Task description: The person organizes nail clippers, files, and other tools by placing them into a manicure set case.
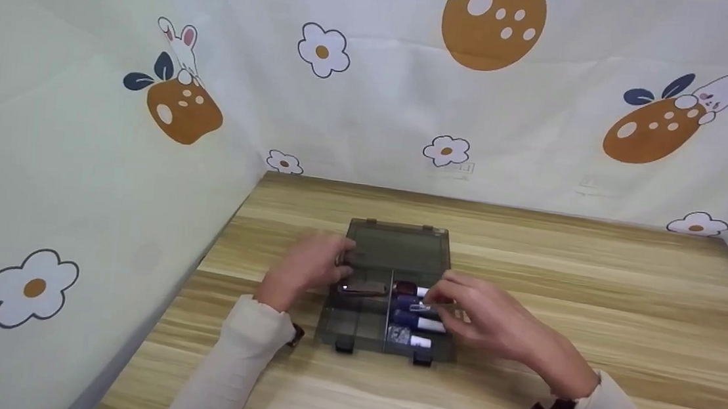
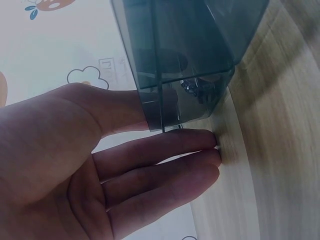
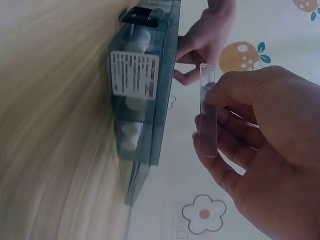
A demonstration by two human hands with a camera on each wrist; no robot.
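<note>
A dark see-through plastic box (image 1: 354, 319) lies on the table with its lid (image 1: 400, 246) folded back. Several nail polish bottles (image 1: 403, 318) with white caps lie in its right compartment. On the left side is a slim shiny thing (image 1: 363, 289), its kind unclear. My right hand (image 1: 499, 315) pinches a clear flat strip (image 3: 208, 115), like a glass nail file, over the right compartment. At the box's left side is my left hand (image 1: 313, 262), its fingers (image 2: 150, 172) extended outside the wall. Its thumb shows partly through the clear plastic.
The box stands on a wood-grain table (image 1: 518, 402). A printed cloth (image 1: 378, 113) hangs along the back and left sides of the table. Two black latches (image 1: 422, 356) stick out at the box's near edge. A white label (image 3: 135, 74) is on its right side.
</note>
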